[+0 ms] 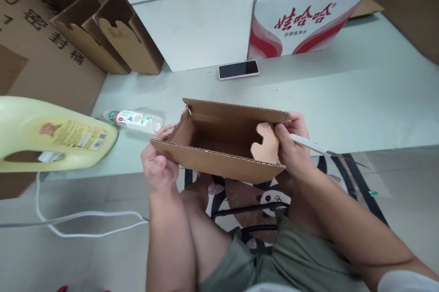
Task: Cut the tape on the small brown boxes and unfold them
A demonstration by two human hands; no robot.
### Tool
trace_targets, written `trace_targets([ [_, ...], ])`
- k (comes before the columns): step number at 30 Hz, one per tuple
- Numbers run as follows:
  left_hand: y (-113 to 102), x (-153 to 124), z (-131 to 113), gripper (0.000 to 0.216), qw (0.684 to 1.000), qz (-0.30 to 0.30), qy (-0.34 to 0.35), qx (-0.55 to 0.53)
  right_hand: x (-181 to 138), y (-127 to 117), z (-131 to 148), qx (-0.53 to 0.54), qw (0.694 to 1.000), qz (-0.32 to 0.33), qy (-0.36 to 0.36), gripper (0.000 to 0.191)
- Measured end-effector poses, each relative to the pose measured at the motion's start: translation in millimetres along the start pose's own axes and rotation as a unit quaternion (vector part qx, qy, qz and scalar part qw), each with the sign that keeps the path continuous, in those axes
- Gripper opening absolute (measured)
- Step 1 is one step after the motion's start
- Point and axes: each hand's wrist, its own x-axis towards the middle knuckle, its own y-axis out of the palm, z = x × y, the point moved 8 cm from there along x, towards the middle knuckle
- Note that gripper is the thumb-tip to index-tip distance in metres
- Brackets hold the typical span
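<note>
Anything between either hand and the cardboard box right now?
Nothing visible. The left hand grips the near-left corner of the open brown corrugated cardboard box, and the right hand holds its right end, thumb on the curved tab-shaped flap. Both are in direct contact; the box is held up in front of the pale table.

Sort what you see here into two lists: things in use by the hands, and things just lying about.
In use:
carton, half folded, open side up
left hand, gripping its left end
right hand, pressing the tab at its right end

Lying about:
phone
small bottle, on its side
yellow jug
white cable
folded cartons
printed box
</note>
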Motion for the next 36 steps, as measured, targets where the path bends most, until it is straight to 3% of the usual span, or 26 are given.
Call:
trace_targets([
  [4,7,-3,-3,0.045,0.999,0.029,0.039,0.022,-1,4,2,0.005,1.0,-0.024,0.01,0.03],
  [9,11,-11,-1,0.04,0.998,-0.029,0.03,0.037,-3,2,15,-0.011,0.996,-0.086,-0.028,0.024],
  [14,10,-18,4,0.047,0.994,-0.067,0.01,0.089,-3,-5,32,-0.123,0.982,-0.106,-0.092,0.023],
  [16,11,-18,2,0.046,0.992,-0.06,0.023,0.112,0,-8,30,-0.133,0.983,-0.091,-0.088,0.019],
  [20,11,-19,-5,0.044,0.979,-0.076,0.067,0.179,6,-3,16,-0.085,0.993,0.002,-0.075,0.02],
  [25,16,-26,-15,0.046,0.949,-0.122,0.133,0.257,5,-10,16,-0.082,0.987,0.002,-0.14,0.018],
  [28,22,-31,-14,0.046,0.94,-0.127,0.144,0.281,3,-3,20,-0.03,0.982,0.067,-0.176,0.02],
  [33,31,-29,-4,0.044,0.967,-0.09,0.154,0.181,2,2,30,-0.074,0.975,0.067,-0.199,0.042],
  [36,37,-26,0,0.061,0.981,-0.036,0.164,0.1,1,1,28,-0.127,0.976,0.024,-0.174,0.028],
])
